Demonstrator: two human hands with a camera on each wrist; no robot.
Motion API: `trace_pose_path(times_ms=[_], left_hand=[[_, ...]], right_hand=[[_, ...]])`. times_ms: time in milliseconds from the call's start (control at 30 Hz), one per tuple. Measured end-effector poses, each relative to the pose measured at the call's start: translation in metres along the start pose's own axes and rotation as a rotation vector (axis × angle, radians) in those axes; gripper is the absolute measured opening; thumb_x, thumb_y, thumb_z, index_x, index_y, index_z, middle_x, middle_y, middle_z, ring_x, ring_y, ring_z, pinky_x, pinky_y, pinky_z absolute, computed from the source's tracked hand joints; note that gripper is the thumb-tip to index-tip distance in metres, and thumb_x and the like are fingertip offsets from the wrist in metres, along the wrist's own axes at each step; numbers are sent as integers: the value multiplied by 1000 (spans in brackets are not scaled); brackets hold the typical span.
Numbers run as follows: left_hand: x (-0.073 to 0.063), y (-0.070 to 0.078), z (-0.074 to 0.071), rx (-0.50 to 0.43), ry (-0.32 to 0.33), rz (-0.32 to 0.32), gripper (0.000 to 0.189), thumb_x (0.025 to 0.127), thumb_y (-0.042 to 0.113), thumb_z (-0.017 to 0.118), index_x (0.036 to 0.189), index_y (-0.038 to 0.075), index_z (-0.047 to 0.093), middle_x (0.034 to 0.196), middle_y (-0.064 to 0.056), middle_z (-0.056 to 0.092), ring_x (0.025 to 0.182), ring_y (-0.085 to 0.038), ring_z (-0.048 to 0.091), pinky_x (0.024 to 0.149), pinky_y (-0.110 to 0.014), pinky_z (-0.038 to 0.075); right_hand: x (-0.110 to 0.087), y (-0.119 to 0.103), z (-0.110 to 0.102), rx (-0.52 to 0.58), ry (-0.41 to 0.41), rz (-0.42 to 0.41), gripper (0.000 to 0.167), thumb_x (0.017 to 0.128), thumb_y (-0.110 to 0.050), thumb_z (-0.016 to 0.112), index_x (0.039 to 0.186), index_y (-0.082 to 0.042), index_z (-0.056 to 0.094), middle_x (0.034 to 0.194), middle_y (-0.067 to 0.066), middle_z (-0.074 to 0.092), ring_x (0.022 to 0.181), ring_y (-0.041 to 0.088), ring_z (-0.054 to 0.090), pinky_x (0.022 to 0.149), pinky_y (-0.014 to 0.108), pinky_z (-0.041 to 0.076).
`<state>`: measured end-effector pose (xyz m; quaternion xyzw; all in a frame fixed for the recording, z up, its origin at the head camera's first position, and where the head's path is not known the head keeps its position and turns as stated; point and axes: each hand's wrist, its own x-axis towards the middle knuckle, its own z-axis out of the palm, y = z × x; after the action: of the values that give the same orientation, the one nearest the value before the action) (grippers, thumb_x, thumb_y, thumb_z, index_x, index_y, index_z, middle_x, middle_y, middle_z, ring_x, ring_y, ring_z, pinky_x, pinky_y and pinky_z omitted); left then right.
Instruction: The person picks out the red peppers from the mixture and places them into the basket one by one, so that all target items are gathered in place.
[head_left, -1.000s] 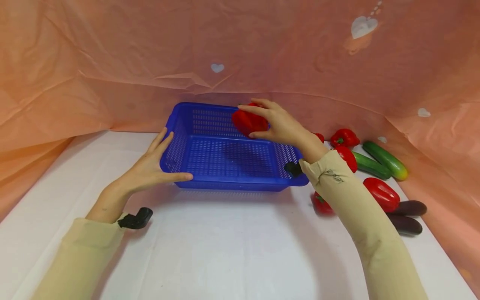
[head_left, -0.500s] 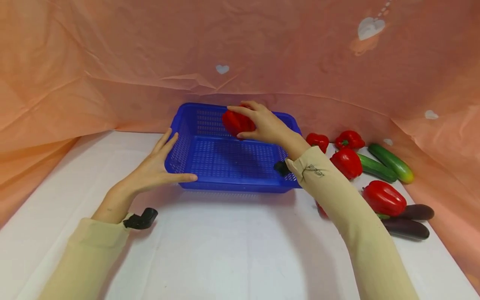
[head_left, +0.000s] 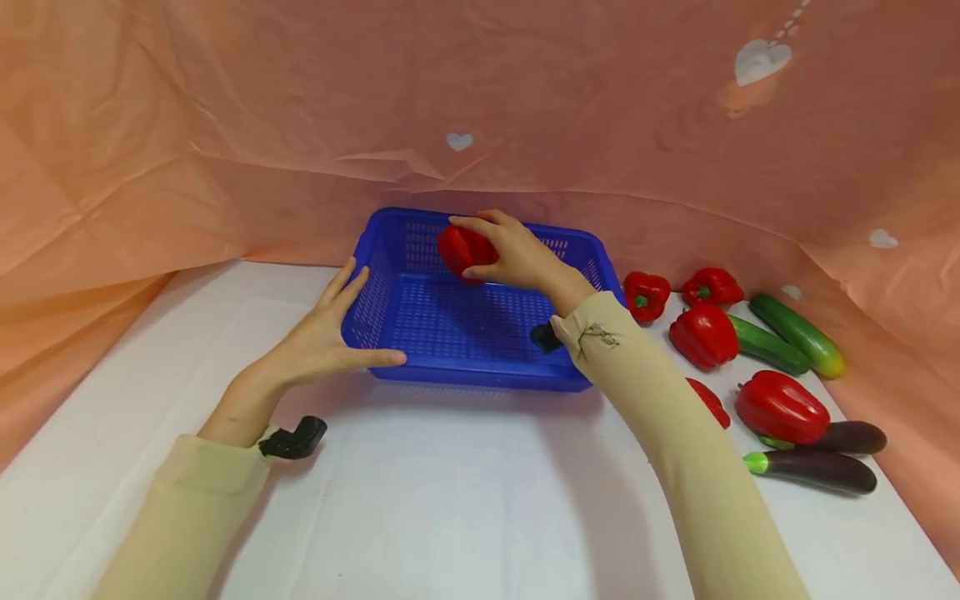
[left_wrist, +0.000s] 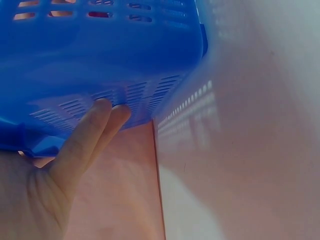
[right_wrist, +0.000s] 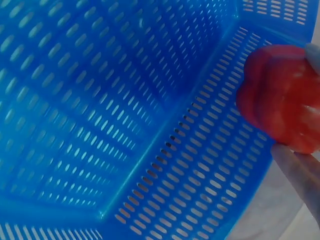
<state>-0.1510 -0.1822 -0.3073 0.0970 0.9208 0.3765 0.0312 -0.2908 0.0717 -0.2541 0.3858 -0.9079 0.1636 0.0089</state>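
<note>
In the head view a blue slotted plastic basket (head_left: 480, 373) stands on the white table. My right hand (head_left: 517, 254) grips a red bell pepper (head_left: 459, 250) over the inside of the basket, near its back wall. The right wrist view shows the same pepper (right_wrist: 280, 97) above the basket's slotted side, apart from the basket floor. My left hand (head_left: 318, 337) rests at the basket's front left corner, with its fingers straight and spread. Its thumb lies by the front rim, and two fingertips (left_wrist: 102, 105) touch the outer wall in the left wrist view.
Right of the basket lie several more red bell peppers (head_left: 703, 337), two green cucumbers (head_left: 798, 333) and two dark eggplants (head_left: 821, 470). One pepper is partly hidden by the right sleeve (head_left: 637, 367). An orange sheet (head_left: 300, 100) hangs behind the table.
My right hand has carried the bell pepper leftward and slightly down within the basket's outline. The left hand keeps its place at the basket. The whole view has shifted slightly.
</note>
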Motion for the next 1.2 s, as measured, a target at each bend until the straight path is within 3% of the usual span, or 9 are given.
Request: trace_pose_path(times_ms=[300, 533, 1200], left_hand=[[0, 3, 3, -10, 6, -1, 122, 70, 53, 80, 156, 19, 0, 161, 4, -15, 147, -40, 1, 110, -68, 18], [-1, 4, 4, -5, 4, -15, 122, 70, 56, 79, 155, 21, -1, 160, 6, -16, 147, -40, 2, 109, -69, 19], [1, 9, 8, -17, -3, -15, 122, 70, 56, 79, 155, 22, -1, 161, 7, -15, 147, -40, 4, 108, -69, 20]], right_hand=[[11, -1, 10, 8, -47, 77, 75, 84, -33, 74, 149, -20, 37, 142, 20, 41, 121, 36, 50, 98, 46, 49], [20, -7, 16, -1, -84, 91, 75, 83, -35, 74, 148, -20, 38, 138, 19, 45, 117, 33, 53, 97, 45, 49], [34, -17, 34, 5, -214, 128, 76, 84, -41, 72, 148, -19, 38, 140, 19, 47, 130, 36, 43, 106, 49, 41]])
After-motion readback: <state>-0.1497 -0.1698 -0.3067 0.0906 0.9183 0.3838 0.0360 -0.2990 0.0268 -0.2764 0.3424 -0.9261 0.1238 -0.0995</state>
